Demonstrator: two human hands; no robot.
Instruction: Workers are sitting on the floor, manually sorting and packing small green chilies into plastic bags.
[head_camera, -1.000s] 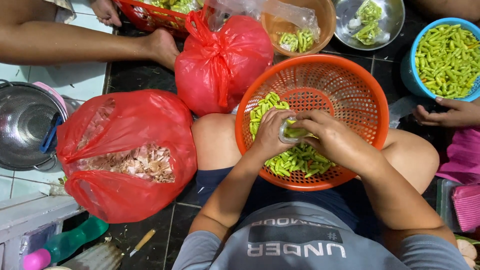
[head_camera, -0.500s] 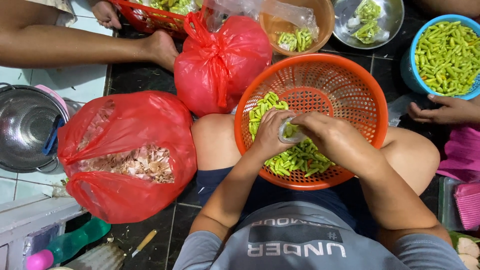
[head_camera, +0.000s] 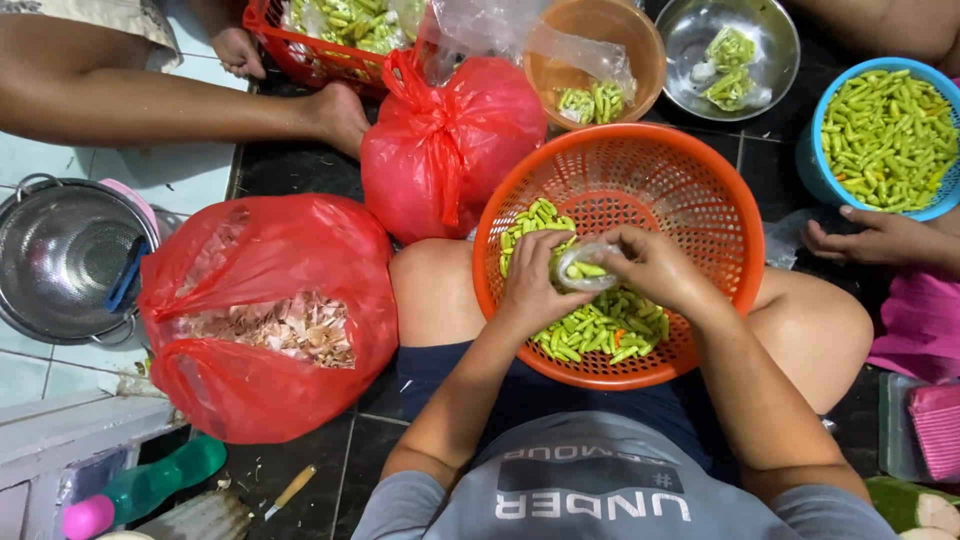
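Head view, looking down at a person seated on a dark tiled floor (head_camera: 300, 175). An orange basket (head_camera: 690, 190) rests on the lap between the knees. Both hands meet over its middle. The left hand (head_camera: 532, 285) and the right hand (head_camera: 655, 268) curl around a small clear bag (head_camera: 582, 268) with green chilies inside, fingers pinching it from either side, thumbs on top. Directly below the hands, a pile of chilies (head_camera: 595, 330) covers the basket's near part; its far part is bare mesh.

Room is tight. A tied red bag (head_camera: 450, 150) touches the basket's left rim. A larger open red bag (head_camera: 265, 310) of pale peelings lies against the left knee. A blue bowl (head_camera: 885, 135) of chilies sits to the right, with another person's hand (head_camera: 870, 238) just below it. A metal colander (head_camera: 60, 255) stands at the far left.
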